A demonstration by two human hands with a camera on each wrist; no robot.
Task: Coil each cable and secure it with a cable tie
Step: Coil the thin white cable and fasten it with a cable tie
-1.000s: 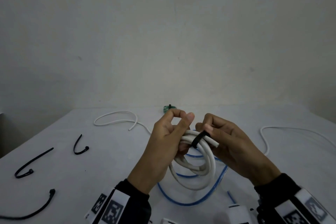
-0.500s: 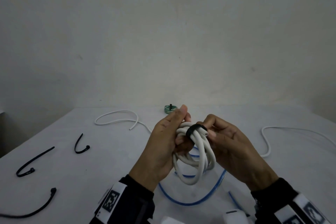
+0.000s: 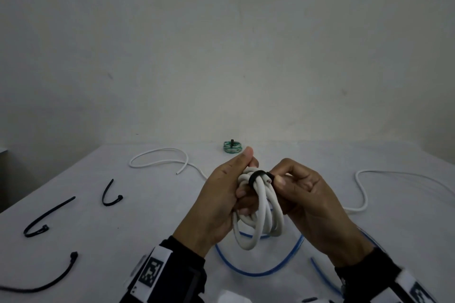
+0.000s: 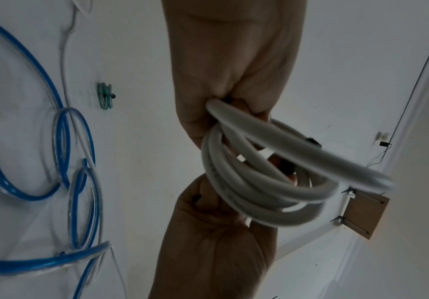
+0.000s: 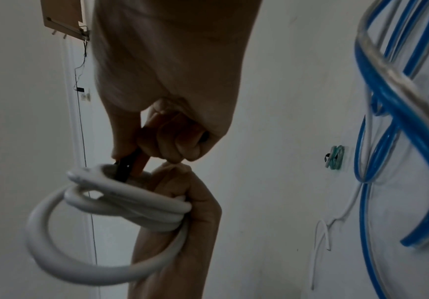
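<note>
A white cable coil hangs in the air between both hands, above the table. My left hand grips the coil's upper left side, its fingers curled round the strands, thumb up. A black cable tie loops over the top of the coil. My right hand pinches the tie's end at the coil's right. In the right wrist view the right hand's fingers hold the black tie against the coil. In the left wrist view the coil is gripped from above by the left hand.
A blue cable lies loose on the table under the hands. Loose white cables lie at the back left and right. A tied green coil sits at the far edge. Three black ties lie at the left.
The coil has turned from lying flat to hanging upright. The black tie has closed into a tighter loop round its top, and the right hand has drawn in beside it.
</note>
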